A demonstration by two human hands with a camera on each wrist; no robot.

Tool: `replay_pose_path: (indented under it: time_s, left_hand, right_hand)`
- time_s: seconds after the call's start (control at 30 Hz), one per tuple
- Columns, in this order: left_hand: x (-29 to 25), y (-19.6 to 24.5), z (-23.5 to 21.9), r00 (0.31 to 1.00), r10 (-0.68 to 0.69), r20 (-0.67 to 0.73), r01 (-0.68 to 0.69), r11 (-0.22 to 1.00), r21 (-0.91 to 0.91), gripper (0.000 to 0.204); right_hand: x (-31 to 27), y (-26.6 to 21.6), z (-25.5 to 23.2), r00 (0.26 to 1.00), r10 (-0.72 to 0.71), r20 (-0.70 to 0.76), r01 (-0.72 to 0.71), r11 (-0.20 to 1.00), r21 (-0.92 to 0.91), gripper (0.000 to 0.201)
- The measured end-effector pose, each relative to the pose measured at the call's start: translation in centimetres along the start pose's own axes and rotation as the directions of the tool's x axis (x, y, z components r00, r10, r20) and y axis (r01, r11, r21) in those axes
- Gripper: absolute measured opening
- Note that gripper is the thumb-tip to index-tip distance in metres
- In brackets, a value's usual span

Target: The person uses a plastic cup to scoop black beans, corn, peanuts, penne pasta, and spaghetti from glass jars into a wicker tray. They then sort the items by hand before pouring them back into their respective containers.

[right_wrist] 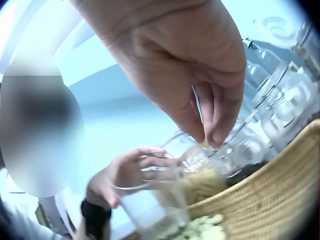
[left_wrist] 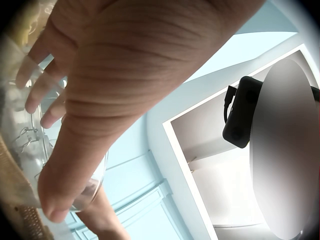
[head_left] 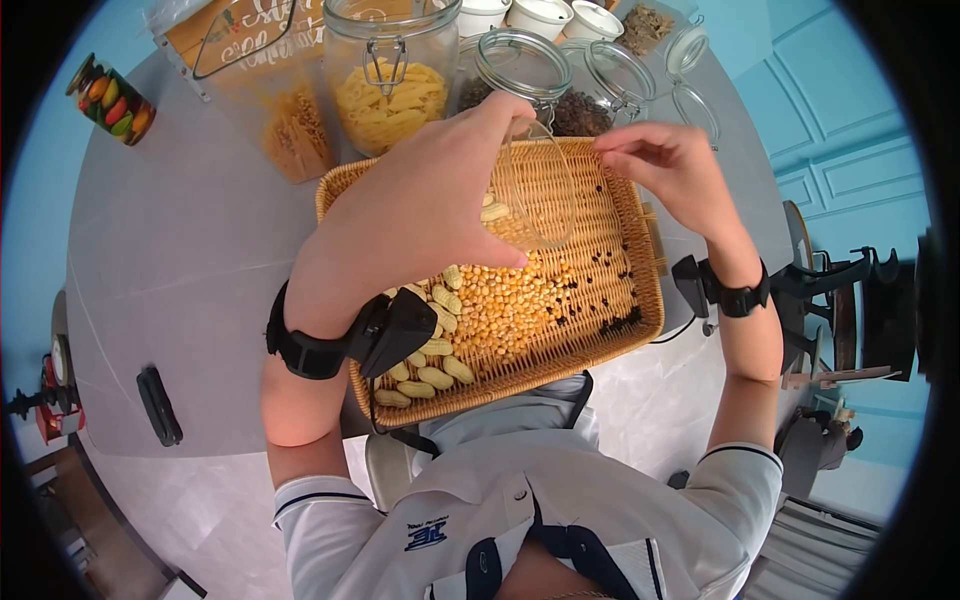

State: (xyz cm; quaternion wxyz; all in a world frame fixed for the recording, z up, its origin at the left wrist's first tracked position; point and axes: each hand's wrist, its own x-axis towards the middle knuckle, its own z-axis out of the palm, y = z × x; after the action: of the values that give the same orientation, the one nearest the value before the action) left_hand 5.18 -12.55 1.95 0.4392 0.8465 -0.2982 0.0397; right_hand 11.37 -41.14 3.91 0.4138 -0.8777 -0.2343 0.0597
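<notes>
The left hand grips one clear glass cup above one wicker basket. Across a gap at three o'clock, the right hand pinches one small yellowish piece, fingertips together. The basket's six-o'clock rim overlaps the tabletop edge. Three white bowls stand at twelve.
</notes>
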Motion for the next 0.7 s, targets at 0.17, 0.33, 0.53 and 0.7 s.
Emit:
replay_pose_path:
  time_s: [0.17, 0.33, 0.53, 0.7]
  left_hand:
    - [0.0, 0.0, -0.1, 1.000, -0.003, -0.001, 0.004, 1.000, 0.013, 0.092]
    - [0.0, -0.1, 0.0, 1.000, 0.000, -0.002, 0.000, 1.000, 0.021, 0.092]
    - [0.1, -0.1, 0.1, 1.000, -0.014, 0.002, 0.014, 1.000, 0.008, 0.092]
    - [0.1, 0.0, 0.1, 1.000, -0.011, -0.001, 0.011, 1.000, 0.004, 0.091]
  right_hand:
    - [-0.2, 7.4, 1.5, 0.969, -0.002, 0.246, 0.171, 0.725, -0.667, 0.031]
    - [-2.5, 6.3, 3.1, 0.908, 0.001, 0.419, 0.386, 0.388, -0.837, 0.046]
    - [-4.9, 5.4, 3.5, 0.867, 0.047, 0.497, 0.478, 0.211, -0.853, 0.034]
    - [-7.6, 3.2, 3.3, 0.822, 0.026, 0.568, 0.553, 0.196, -0.810, 0.022]
